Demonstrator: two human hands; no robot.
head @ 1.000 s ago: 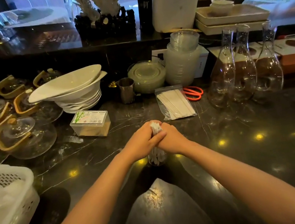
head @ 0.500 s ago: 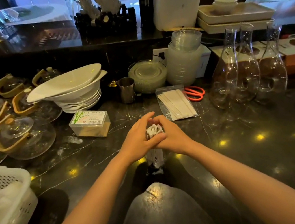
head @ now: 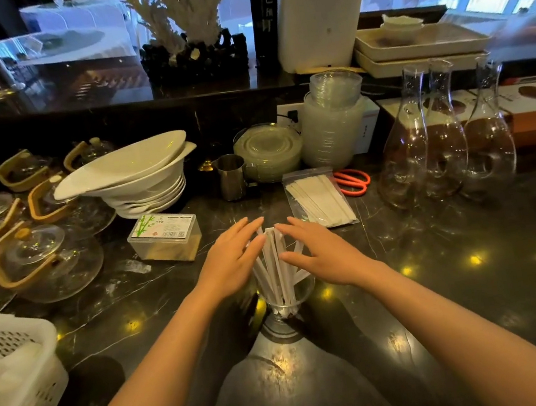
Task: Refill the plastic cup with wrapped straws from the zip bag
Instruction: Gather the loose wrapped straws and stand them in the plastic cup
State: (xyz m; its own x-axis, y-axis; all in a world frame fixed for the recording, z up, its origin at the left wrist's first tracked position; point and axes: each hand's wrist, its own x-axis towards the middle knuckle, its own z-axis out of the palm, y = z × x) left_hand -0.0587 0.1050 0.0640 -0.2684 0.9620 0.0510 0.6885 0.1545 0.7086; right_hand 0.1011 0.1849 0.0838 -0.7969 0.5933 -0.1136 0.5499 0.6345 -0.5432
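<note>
1. I see the plastic cup [head: 286, 298] standing upright on the dark marble counter [head: 443, 281], near the front edge and straight ahead of me.
2. The wrapped straws [head: 273, 264] stand in the cup and fan out above its rim, their tops spread between my two hands.
3. My left hand [head: 233, 259] is open, fingers stretched flat and together, its palm side against the left edge of the fanned straws. It grips nothing.
4. My right hand [head: 322, 257] is open too, fingers extended, lying along the right side of the straws, the thumb close to them. It holds nothing either.
5. The zip bag [head: 319, 197] lies flat on the counter beyond my right hand, apart from the cup, with more straws inside.
6. Orange-handled scissors [head: 353, 182] lie just beside the bag on its right.
7. A clear toothpick box [head: 165, 237] sits beyond my left hand.
8. Three glass carafes [head: 444, 143] stand further right.
</note>
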